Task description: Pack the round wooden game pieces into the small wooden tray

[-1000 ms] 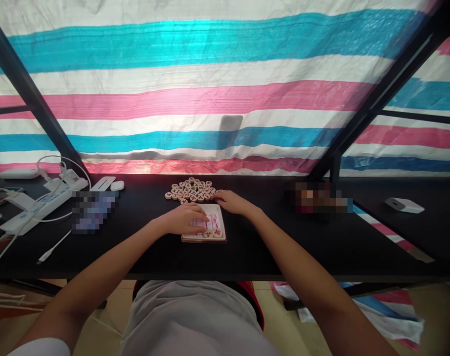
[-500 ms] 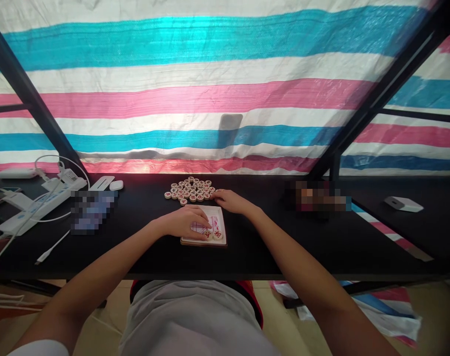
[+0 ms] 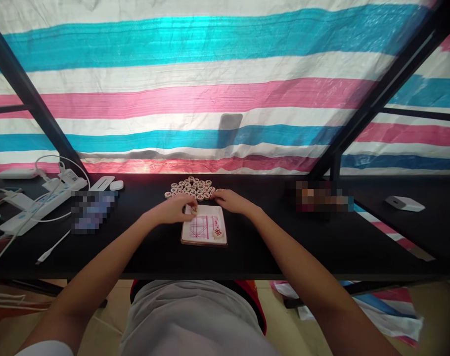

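Left hand (image 3: 174, 210) pinches 1 piece (image 3: 194, 211) over the board (image 3: 203, 231), right hand (image 3: 231, 200) flat beside the pile (image 3: 191, 187); power strip (image 3: 43, 203) well left.

just one head cam, looking forward and down over the worktop (image 3: 247, 252), striped tarp (image 3: 210, 99) close behind

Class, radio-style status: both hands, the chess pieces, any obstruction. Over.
Left hand on one piece at board far-left corner, grip unclear. Right hand open beside piece pile. Second piece on board, right side. Nothing between hands and pile.
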`<state>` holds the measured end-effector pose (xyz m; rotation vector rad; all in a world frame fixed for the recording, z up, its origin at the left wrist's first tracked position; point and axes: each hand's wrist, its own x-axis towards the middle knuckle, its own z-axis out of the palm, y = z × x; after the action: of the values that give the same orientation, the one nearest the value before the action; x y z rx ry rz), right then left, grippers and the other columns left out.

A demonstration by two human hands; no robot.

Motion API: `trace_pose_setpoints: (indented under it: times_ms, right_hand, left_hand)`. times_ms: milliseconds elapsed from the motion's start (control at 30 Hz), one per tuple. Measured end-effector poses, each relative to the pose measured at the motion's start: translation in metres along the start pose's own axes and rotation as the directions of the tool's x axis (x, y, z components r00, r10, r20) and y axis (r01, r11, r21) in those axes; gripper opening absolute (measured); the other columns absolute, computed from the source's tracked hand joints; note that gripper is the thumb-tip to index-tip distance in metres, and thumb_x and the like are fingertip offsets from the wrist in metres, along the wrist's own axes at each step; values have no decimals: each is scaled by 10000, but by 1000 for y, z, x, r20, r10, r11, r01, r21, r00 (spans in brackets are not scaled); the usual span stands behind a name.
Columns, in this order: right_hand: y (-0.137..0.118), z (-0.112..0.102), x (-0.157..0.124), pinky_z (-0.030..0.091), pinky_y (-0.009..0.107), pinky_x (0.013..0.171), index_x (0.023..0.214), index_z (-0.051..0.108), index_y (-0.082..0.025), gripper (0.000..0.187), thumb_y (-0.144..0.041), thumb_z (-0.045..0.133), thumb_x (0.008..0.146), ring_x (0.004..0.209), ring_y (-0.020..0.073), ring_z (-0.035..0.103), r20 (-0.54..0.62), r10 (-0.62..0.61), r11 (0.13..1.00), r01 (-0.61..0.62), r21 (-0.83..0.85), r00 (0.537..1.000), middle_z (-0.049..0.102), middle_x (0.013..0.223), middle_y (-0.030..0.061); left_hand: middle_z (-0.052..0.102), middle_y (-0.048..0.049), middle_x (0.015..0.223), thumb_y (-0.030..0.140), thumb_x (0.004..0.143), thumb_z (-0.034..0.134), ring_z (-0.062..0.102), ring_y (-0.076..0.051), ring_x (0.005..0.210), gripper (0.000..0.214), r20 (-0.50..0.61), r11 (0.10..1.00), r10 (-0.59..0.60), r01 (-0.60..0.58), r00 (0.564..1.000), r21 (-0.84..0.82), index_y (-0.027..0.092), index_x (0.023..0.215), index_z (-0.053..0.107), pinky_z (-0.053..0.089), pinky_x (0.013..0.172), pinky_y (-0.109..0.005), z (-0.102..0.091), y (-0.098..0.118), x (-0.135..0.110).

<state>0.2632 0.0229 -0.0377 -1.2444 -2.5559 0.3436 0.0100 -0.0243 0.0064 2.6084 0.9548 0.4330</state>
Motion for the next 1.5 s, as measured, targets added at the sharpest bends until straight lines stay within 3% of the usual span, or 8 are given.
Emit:
trace_pose_setpoints:
  times_ms: [167,267,500,733,867,1000,1267,1500]
  right_hand:
    - [0,0,0,420,299,926,1072,662,-158,334,-80,428,848,984,182,586,-1,1,1000,-1,3,1000,641,1063,94]
    - [0,0,0,424,301,921,1076,661,-156,331,-85,431,849,988,185,585,5,7,1000,-7,-1,1000,640,1059,95]
    - [0,0,0,423,294,919,1067,664,-172,327,-81,440,845,986,180,588,-3,1,1000,-1,1,1000,642,1053,84]
    - [-3,-2,-1,425,301,919,1063,665,-175,323,-81,442,849,985,182,591,-3,18,1000,-18,9,1000,647,1063,84]
    - [-3,-2,-2,423,286,922,1070,662,-167,339,-64,441,834,1003,179,588,0,2,1000,-2,17,1000,648,1070,83]
    - [-1,0,-1,422,292,923,1071,665,-152,339,-64,438,835,993,182,589,-9,-4,1000,4,5,1000,650,1063,92]
    - [-2,-1,-1,421,298,925,1081,660,-154,338,-69,437,842,985,180,594,-6,-6,1000,6,14,1000,644,1077,96]
    - [-5,-3,-2,422,297,925,1082,659,-148,329,-73,436,851,982,180,593,1,3,1000,-3,3,1000,637,1075,96]
  left_hand:
    - [631,2,778,351,720,556,566,-152,678,215,96,961,-275,270,957,62,200,866,600,403,611,-242,-20,-33,-8]
    - [639,-2,780,355,735,535,571,-154,678,210,146,944,-314,293,938,150,209,869,605,381,589,-233,-18,-37,-7]
    - [651,-42,860,410,811,508,599,-205,756,239,29,864,-384,348,923,364,229,945,588,381,601,-247,-11,-31,-4]
    - [649,-43,913,292,896,419,593,-178,839,224,-107,937,-92,123,990,326,199,892,623,425,771,-269,1,-6,0]
    - [628,-65,1002,286,888,481,575,-192,936,226,24,955,155,-156,988,253,198,1021,642,409,879,-287,23,15,5]
    - [583,-58,1168,275,882,520,540,-193,1049,300,101,942,289,-301,952,148,253,1167,610,378,962,-284,37,26,6]
    - [603,-38,1228,193,908,456,535,-176,1097,342,203,907,409,-421,890,15,277,1209,594,354,1013,-281,35,31,5]
    - [679,-47,1046,279,846,592,559,-183,1040,208,143,919,392,-394,909,-12,207,1029,659,399,959,-270,38,30,7]
